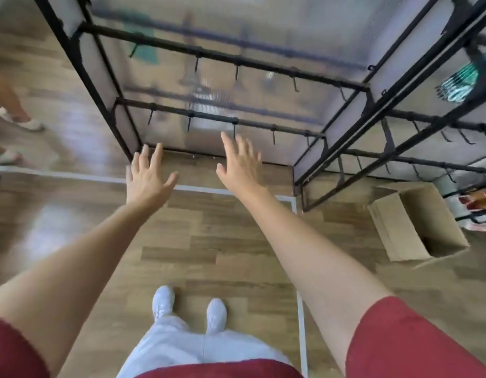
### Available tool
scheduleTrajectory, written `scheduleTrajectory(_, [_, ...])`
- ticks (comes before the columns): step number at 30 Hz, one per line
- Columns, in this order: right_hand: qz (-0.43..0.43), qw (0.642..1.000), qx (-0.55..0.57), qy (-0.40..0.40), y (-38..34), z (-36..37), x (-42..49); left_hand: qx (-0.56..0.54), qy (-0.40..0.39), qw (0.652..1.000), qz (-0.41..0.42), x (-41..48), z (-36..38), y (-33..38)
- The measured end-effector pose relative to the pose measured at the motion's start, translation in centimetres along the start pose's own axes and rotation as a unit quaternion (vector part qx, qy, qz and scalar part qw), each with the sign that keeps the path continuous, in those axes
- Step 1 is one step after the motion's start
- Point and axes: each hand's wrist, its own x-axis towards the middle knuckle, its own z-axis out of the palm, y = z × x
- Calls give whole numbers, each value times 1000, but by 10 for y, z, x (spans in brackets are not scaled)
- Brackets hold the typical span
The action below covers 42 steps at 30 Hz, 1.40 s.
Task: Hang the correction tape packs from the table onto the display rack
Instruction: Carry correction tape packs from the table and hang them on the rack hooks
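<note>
Black metal display rack [263,126] dead ahead, lower-rail hooks [234,131] bare. Both splayed, holding nothing: left hand [147,177], right hand [240,163]; right sits nearer the hooks. No tape packs or table in frame.

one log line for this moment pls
left hand: open, empty | right hand: open, empty, near hook | display rack: lower bar hooks bare

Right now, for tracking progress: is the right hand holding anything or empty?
Empty. The right hand is open, fingers spread straight, near a bare hook; nothing shows in it.
</note>
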Motion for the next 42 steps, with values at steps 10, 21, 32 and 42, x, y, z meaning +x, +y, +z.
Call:
scheduleTrajectory(10, [-77, 995, -27, -57, -67, 64, -121, -8, -17, 997, -74, -143, -1, -91])
scheduleTrajectory(21, [-239, 963, -39, -116, -247, 128, -288, -13, 31, 971, -235, -372, -54, -265])
scheduleTrajectory(32, [-469, 863, -69, -172, -449, 190, -399, -81, 143, 873, -460, -548, -107, -405])
scheduleTrajectory(42, [-637, 739, -96, -197, -607, 252, -476, -110, 233, 745, -616, -644, -152, -496])
